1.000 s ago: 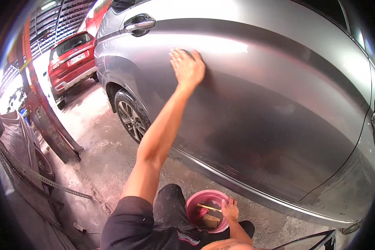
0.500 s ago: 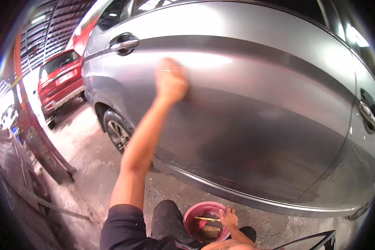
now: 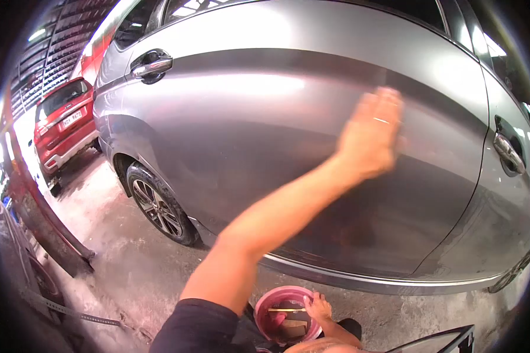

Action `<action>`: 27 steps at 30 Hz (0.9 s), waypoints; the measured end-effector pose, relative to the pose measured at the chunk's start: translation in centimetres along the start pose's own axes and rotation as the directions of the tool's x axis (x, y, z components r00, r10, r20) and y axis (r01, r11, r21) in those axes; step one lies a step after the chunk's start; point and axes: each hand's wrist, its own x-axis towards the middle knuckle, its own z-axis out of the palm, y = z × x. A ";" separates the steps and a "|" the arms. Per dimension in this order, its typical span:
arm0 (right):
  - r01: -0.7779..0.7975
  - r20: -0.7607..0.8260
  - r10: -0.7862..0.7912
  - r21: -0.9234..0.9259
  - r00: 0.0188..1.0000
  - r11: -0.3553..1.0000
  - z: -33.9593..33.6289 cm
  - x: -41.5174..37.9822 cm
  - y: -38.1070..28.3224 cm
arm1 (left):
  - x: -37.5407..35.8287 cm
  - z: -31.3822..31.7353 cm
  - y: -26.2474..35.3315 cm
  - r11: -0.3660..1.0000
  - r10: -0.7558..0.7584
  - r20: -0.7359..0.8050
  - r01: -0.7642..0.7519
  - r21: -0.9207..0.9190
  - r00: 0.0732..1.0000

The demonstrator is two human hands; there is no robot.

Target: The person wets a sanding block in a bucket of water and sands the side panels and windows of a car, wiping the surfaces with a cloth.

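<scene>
My left hand [image 3: 371, 132] is laid flat against the grey car door [image 3: 247, 182], fingers stretched out and slightly smeared by motion. A ring shows on one finger, and I see nothing held under the palm. Low in the view, my right hand [image 3: 318, 307] grips the rim of a pink bucket [image 3: 264, 300]. Inside the bucket are a yellow stick [image 3: 285, 310], a pink piece [image 3: 278, 318] that may be cloth or sponge, and a tan block [image 3: 294, 328].
Chrome handles sit at the door's left [image 3: 152, 67] and on the panel to the right [image 3: 508, 152]. A rear wheel [image 3: 157, 203] stands on the concrete floor [image 3: 129, 259]. Behind is a red car [image 3: 68, 120]; a rusty post [image 3: 41, 217] rises at left. A dark-framed panel [image 3: 447, 340] shows bottom right.
My left hand has swept rightward across the door, from near the left handle toward the right edge. The view has shifted a little to the right. My right hand stays on the bucket rim.
</scene>
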 end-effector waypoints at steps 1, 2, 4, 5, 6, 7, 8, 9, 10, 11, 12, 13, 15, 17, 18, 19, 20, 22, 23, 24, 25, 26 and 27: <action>-0.002 -0.018 0.002 0.001 1.000 1.000 0.5 0.1 0.3 | -1.5 -2.1 -2.7 0.990 -0.037 -0.084 0.048 0.134 0.996; -0.042 -0.015 0.043 0.035 0.999 0.998 1.1 -0.5 0.6 | -5.2 -6.0 -9.1 0.845 -0.130 -0.121 0.174 0.506 0.984; 0.009 0.012 -0.009 0.011 1.000 1.000 0.5 0.3 1.0 | -11.2 -12.5 -19.4 0.351 -0.127 0.139 -0.087 0.932 0.982; -0.013 0.015 0.013 -0.015 1.000 1.000 0.8 0.5 1.3 | -15.0 -16.0 -27.8 0.392 -0.390 -0.131 0.293 0.872 0.912; -0.028 0.002 0.028 0.013 1.000 1.000 0.7 0.5 1.0 | -17.4 -20.2 -30.5 0.251 -0.650 -0.161 0.410 0.877 0.742; -0.016 0.023 0.016 0.023 1.000 1.000 0.4 0.8 0.7 | -20.7 -21.7 -37.2 0.062 -0.782 -0.369 0.652 0.756 0.503; -0.009 0.055 0.008 0.024 0.998 1.000 0.1 0.4 0.6 | -22.1 -21.7 -38.5 0.036 -0.773 -0.490 0.799 0.601 0.403; -0.035 0.048 0.033 0.041 0.998 0.999 0.1 0.4 0.5 | -23.2 -21.4 -39.7 0.067 -0.724 -0.563 0.853 0.518 0.399; -0.009 0.044 0.007 0.057 0.999 0.998 -0.1 0.4 0.5 | -24.1 -20.5 -40.1 0.102 -0.680 -0.629 0.898 0.428 0.377; 0.014 0.036 -0.017 0.069 0.999 0.997 -0.3 0.3 0.7 | -23.5 -19.0 -37.3 0.122 -0.702 -0.589 0.882 0.455 0.401; -0.018 0.025 0.016 0.080 1.000 0.997 -0.4 0.4 0.6 | -22.2 -17.3 -33.1 0.144 -0.721 -0.549 0.866 0.480 0.424; -0.009 0.039 0.006 0.069 0.999 0.998 -0.5 0.3 0.5 | -21.6 -14.8 -29.2 0.317 -0.665 -0.538 0.848 0.425 0.518; 0.006 0.031 -0.007 0.041 0.999 0.999 -0.7 0.3 0.5 | -19.8 -9.9 -20.1 0.586 -0.541 -0.485 0.722 0.369 0.687; 0.000 0.040 -0.002 0.043 0.999 0.999 -1.2 0.1 0.3 | -17.9 -6.2 -11.7 0.730 -0.438 -0.363 0.561 0.391 0.823; 0.016 0.042 -0.018 0.046 0.999 0.999 -1.1 0.0 0.3 | -17.4 -4.7 -8.7 0.776 -0.391 -0.298 0.486 0.402 0.871; -0.009 0.047 0.009 0.015 0.999 1.000 -0.5 0.2 0.5 | -17.2 -3.3 -6.2 0.819 -0.355 -0.223 0.417 0.394 0.908; -0.032 0.044 0.032 0.008 0.999 0.999 -0.4 0.1 0.6 | -17.3 -2.1 -3.7 0.856 -0.314 -0.152 0.349 0.381 0.937; -0.012 0.055 0.010 0.035 0.998 0.999 -0.5 -0.1 0.5 | -19.9 1.4 -0.2 0.934 -0.194 0.042 0.172 0.314 0.980; -0.026 0.112 0.023 0.027 0.993 0.999 -0.9 0.0 0.3 | -21.7 2.9 1.6 0.952 -0.189 0.145 0.145 0.269 0.971; -0.014 0.110 0.013 0.006 0.994 1.000 -1.3 0.0 0.3 | -22.8 3.9 2.7 0.966 -0.176 0.241 0.120 0.228 0.954; -0.007 0.078 0.003 0.051 0.997 0.999 -1.5 0.0 0.2 | -23.1 4.3 3.1 0.962 -0.187 0.226 0.132 0.239 0.956; -0.005 0.050 0.000 0.100 0.999 0.995 -1.1 -0.3 0.2 | -23.1 4.1 3.8 0.968 -0.178 0.221 0.130 0.217 0.959; -0.008 0.050 0.003 0.090 0.999 0.996 -0.7 -0.6 0.1 | -23.1 3.9 4.4 0.975 -0.164 0.217 0.124 0.186 0.962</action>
